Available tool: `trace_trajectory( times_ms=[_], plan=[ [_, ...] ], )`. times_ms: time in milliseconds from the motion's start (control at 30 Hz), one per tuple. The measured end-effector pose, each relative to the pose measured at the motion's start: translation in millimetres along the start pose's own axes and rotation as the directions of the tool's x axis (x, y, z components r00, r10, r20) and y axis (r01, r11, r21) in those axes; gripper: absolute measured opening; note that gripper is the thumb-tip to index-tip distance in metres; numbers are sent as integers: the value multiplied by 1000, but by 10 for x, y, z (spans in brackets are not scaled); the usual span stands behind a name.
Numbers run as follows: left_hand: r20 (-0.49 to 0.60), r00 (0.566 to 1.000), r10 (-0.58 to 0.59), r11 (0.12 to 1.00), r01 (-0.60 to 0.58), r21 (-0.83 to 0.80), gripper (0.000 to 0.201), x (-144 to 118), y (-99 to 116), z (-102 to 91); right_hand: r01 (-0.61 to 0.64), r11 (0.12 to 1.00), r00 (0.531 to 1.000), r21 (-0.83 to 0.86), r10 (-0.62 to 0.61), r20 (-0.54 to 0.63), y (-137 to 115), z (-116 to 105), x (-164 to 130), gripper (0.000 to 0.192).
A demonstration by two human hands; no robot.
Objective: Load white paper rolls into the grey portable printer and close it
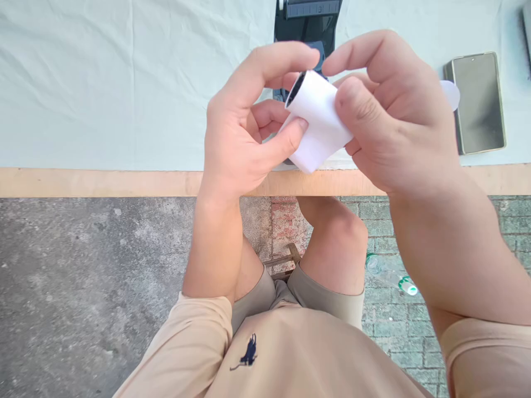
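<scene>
A small roll of white paper (321,102) with a dark inside at its upper left end is held up, tilted, over the table's front edge. Its loose end hangs down from the roll. The thumb of my left hand (253,105) presses on that loose part, with the other fingers curled behind and above it. My right hand (385,105) grips the roll's right side between thumb and fingers. Behind the hands stands a dark device (307,25), open at the top and partly hidden by my fingers.
A phone (479,105) lies on the white cloth (103,83) to the right, near a white rounded piece (450,95) beside my right hand. The table's wooden edge (103,182) runs across in front of me. On the paved floor lies a clear plastic bottle (390,275).
</scene>
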State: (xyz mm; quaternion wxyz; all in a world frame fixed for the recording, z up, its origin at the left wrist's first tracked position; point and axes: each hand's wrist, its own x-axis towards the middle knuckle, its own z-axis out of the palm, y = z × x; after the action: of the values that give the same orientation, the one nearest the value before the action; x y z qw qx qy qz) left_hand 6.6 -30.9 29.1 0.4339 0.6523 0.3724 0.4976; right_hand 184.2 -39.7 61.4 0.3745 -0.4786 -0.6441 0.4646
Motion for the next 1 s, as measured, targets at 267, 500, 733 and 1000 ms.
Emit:
trace_trajectory(
  times_ms=[267,500,733,1000],
  plan=[
    [0,998,65,967,-63,248,35,-56,29,24,-15,995,1000,100,13,22,11,60,-5,17],
    [-39,991,127,821,-83,564,52,-76,167,125,-48,979,996,198,63,-70,3,188,-18,16],
    [-75,907,414,822,-337,459,51,-47,-214,234,-113,947,993,302,119,-2,-3,134,-26,20],
    [84,977,196,830,-211,516,46,-98,80,99,-155,914,988,376,149,46,-1,148,-44,24]
  ],
)
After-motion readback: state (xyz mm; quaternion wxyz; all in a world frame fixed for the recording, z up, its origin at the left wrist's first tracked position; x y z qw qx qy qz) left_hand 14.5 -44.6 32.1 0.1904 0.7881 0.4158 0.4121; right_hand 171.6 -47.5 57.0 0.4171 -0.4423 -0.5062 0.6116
